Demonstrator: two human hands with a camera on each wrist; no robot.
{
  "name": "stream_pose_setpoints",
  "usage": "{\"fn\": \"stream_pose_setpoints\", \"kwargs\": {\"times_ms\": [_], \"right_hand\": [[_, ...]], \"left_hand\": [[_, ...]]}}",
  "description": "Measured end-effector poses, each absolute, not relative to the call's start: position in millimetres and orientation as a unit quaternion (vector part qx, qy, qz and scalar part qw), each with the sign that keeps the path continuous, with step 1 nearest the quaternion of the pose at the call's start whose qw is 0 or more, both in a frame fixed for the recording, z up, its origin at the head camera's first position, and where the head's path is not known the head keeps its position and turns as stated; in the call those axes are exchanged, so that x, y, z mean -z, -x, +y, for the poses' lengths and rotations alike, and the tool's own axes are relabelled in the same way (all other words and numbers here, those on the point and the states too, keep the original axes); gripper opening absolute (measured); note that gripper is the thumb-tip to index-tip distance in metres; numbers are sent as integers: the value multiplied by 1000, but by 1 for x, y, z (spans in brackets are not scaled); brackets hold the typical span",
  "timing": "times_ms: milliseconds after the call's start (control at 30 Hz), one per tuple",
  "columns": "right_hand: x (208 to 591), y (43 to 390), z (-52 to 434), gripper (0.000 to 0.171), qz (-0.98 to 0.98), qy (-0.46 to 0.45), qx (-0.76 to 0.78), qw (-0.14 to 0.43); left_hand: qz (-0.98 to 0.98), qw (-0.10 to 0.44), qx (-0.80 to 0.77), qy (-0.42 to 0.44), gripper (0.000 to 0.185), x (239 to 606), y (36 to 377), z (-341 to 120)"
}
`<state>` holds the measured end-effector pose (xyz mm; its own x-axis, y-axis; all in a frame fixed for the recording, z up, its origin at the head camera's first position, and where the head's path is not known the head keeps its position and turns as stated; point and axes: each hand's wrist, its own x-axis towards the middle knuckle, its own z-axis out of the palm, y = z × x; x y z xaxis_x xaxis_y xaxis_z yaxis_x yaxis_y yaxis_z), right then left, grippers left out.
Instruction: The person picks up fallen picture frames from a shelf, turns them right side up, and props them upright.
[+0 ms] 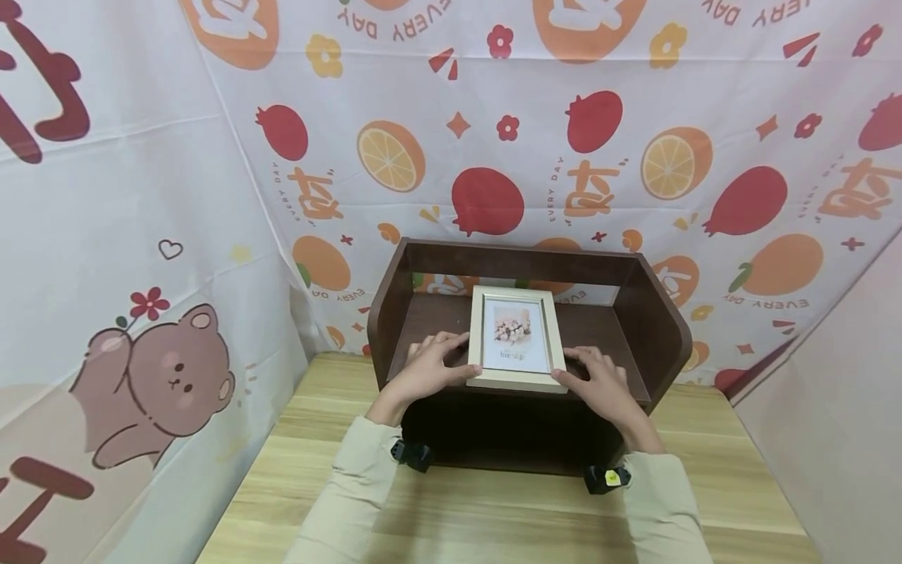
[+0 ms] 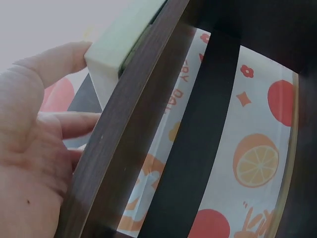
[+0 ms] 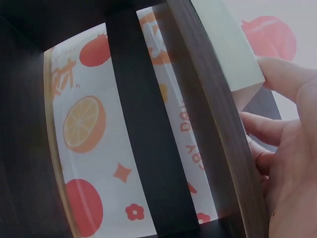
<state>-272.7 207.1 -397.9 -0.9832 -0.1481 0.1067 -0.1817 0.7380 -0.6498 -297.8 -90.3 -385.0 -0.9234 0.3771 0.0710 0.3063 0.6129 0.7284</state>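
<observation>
left hand (image 1: 423,374) gripped picture frame (image 1: 517,338), fingers curled on left edge | right hand (image 1: 599,381) likewise on right edge | frame on dark shelf (image 1: 655,329) upper tier, leaning back

Matt dark wood shelf (image 1: 655,329); smooth cream frame (image 1: 517,340).
</observation>
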Motion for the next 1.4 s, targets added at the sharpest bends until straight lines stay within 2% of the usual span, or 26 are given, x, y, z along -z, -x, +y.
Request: {"fn": "stream_pose_setpoints", "kwargs": {"times_ms": [200, 533, 800, 1033, 1400], "right_hand": [[399, 275, 209, 59, -921, -90, -379, 31], [399, 273, 211, 63, -906, -52, -420, -6], [403, 272, 210, 59, -895, -66, -441, 16], [404, 272, 208, 60, -890, -61, -451, 23], [403, 269, 204, 64, -886, -55, -459, 42]], "left_hand": [[890, 47, -402, -211, 75, 382, 298, -97], [884, 38, -415, -212, 75, 382, 298, -95], [877, 26, -436, -201, 76, 384, 298, -94], [856, 44, -484, -178, 76, 385, 294, -93], [807, 64, -554, -192, 77, 387, 294, -94]]}}
